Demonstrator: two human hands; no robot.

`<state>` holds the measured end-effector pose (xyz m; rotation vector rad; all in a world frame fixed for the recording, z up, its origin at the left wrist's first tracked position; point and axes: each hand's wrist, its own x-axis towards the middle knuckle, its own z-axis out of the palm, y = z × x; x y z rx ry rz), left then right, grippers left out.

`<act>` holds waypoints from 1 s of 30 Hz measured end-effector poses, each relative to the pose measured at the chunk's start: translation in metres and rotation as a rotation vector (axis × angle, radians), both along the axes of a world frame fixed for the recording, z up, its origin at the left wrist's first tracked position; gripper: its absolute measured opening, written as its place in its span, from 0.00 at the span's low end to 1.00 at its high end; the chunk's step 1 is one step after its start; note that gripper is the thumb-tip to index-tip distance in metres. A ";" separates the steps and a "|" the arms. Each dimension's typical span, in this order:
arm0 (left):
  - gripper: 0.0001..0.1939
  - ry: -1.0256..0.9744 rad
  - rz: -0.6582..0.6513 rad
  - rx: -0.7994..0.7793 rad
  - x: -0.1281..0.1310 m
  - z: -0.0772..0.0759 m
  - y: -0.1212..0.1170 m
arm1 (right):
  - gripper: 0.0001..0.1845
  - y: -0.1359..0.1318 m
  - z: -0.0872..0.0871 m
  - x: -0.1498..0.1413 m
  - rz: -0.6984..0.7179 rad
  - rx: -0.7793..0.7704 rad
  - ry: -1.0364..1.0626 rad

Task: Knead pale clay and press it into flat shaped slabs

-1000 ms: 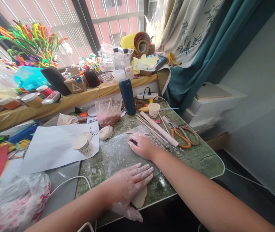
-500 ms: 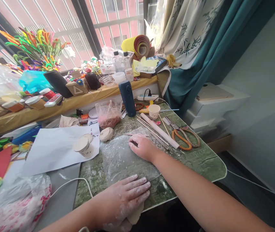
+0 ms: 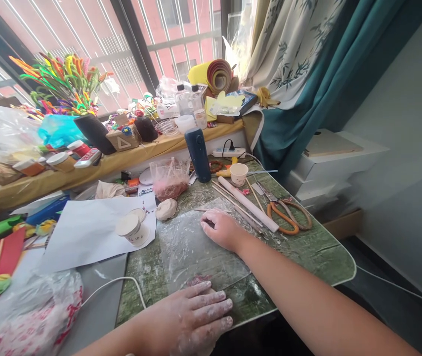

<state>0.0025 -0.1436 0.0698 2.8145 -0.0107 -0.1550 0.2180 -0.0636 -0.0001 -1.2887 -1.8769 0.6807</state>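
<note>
My left hand (image 3: 200,319) lies flat near the table's front edge, fingers stretched and dusted with white powder. A small pinkish patch (image 3: 198,281) shows just past its fingertips, on a clear plastic sheet (image 3: 185,252). What lies beneath the palm is hidden. My right hand (image 3: 223,228) rests on the far right part of the sheet with its fingers curled in; whether anything is inside cannot be seen. Close to its knuckles lies a thin stick (image 3: 199,209). A lump of pale dough (image 3: 166,209) sits at the sheet's far left corner.
A pale rolling pin (image 3: 248,203), scissors with orange handles (image 3: 283,217) and a paper cup (image 3: 239,174) lie to the right. Behind stands a dark blue bottle (image 3: 197,155) beside a bag of pink material (image 3: 170,185). Lidded cups (image 3: 133,228) stand on white paper (image 3: 85,232) at left.
The view has shifted slightly. A pale piece that showed under my left hand is now mostly covered, and a pinkish patch has come into sight past its fingers. My right hand keeps its place.
</note>
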 end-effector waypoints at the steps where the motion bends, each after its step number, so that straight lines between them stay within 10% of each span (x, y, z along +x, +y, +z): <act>1: 0.24 -0.046 -0.001 0.019 -0.002 -0.001 0.001 | 0.04 0.000 0.000 0.000 0.000 0.001 0.003; 9: 0.22 -0.269 -0.035 0.068 -0.023 -0.010 0.000 | 0.04 0.000 0.000 0.000 -0.008 -0.007 0.017; 16: 0.23 -0.442 0.284 0.009 -0.029 -0.007 0.004 | 0.04 0.000 0.001 0.001 -0.017 -0.018 0.025; 30: 0.21 -0.277 -0.007 0.069 -0.034 -0.013 -0.010 | 0.05 0.000 0.000 0.002 -0.015 -0.038 0.046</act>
